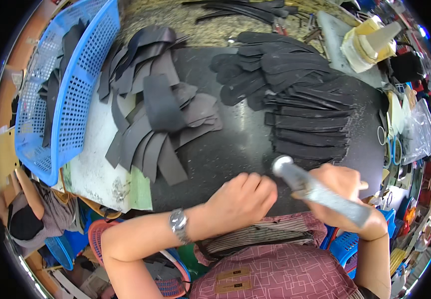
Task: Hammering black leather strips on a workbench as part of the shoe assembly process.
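Observation:
My right hand is shut on a grey metal hammer whose round head points up-left, just over the near edge of the black work slab. My left hand, fingers curled, presses down on the slab beside the hammer head; whatever lies under it is hidden. A silver watch is on my left wrist. A fanned row of dark leather strips lies just beyond the hammer. A second heap of dark grey cut pieces lies to the left.
A blue plastic basket with dark pieces stands tilted at the far left. Scissors, a clear bag and small tools crowd the right edge. A taped cone-topped container stands at the back right. Another person sits at lower left.

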`<move>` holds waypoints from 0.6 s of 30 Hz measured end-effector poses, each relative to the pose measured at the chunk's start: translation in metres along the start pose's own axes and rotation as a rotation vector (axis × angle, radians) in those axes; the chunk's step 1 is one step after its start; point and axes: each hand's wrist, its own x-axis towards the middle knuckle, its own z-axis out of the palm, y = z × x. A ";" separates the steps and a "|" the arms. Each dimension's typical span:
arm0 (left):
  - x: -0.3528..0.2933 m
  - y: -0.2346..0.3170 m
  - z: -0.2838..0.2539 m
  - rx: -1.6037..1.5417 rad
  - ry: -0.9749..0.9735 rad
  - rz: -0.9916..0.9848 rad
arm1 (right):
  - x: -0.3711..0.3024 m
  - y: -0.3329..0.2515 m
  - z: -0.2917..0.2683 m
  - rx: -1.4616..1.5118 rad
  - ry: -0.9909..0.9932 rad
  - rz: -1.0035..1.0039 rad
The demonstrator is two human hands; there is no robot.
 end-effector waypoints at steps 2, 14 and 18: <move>0.032 -0.014 0.010 0.057 0.003 -0.009 | -0.013 -0.003 -0.015 -0.082 0.156 0.154; 0.186 -0.139 0.025 -0.080 0.107 -0.436 | -0.065 0.039 -0.002 0.043 0.133 0.155; 0.160 -0.137 -0.007 0.034 0.309 -0.279 | -0.057 0.055 -0.005 -0.036 0.296 0.181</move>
